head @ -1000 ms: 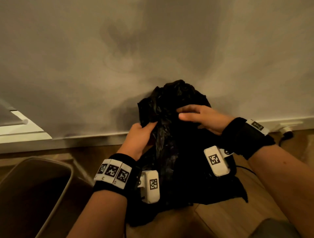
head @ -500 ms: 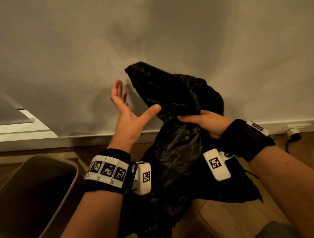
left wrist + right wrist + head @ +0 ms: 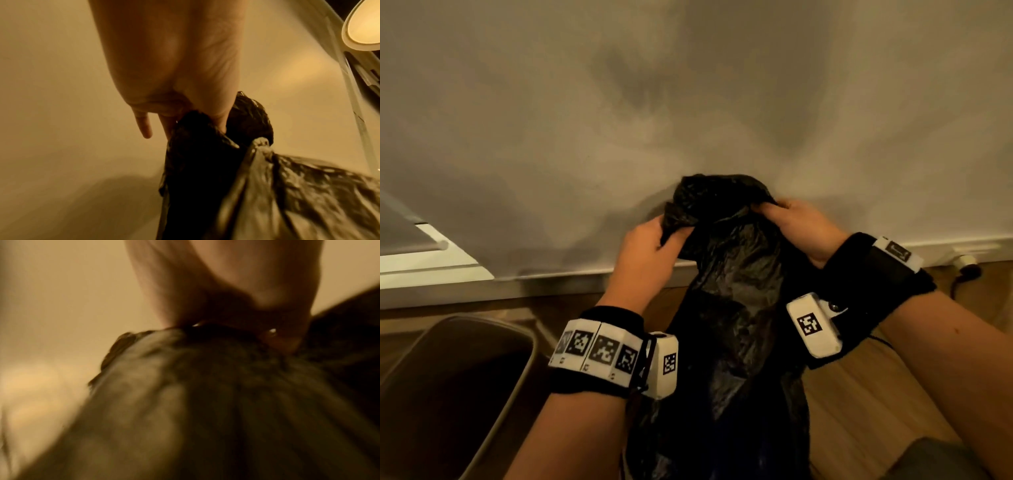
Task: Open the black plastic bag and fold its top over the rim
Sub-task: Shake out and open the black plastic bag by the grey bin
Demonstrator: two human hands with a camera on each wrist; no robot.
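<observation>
A crumpled black plastic bag (image 3: pixel 736 308) hangs in front of me, its bunched top held up against the wall. My left hand (image 3: pixel 650 250) grips the bag's top left edge, thumb over a fold. In the left wrist view the thumb and fingers (image 3: pixel 218 120) pinch the black plastic bag (image 3: pixel 205 170). My right hand (image 3: pixel 796 228) pinches the top right edge with curled fingers. The right wrist view, blurred, shows the fingertips (image 3: pixel 281 344) pressed into the bag (image 3: pixel 205 402). The bag's mouth looks closed and gathered. A grey bin (image 3: pixel 517 383) stands at lower left with its rim bare.
A plain wall (image 3: pixel 688 102) with a white skirting board (image 3: pixel 534 287) lies right behind the bag. A plug and dark cable (image 3: pixel 965 270) sit at the right by the skirting. The floor (image 3: pixel 876 394) is wood. A white frame corner (image 3: pixel 431 253) shows at far left.
Half a second ago my left hand was open and off the bag; now it grips the top left edge. The bag's top has dropped lower and bunched between both hands.
</observation>
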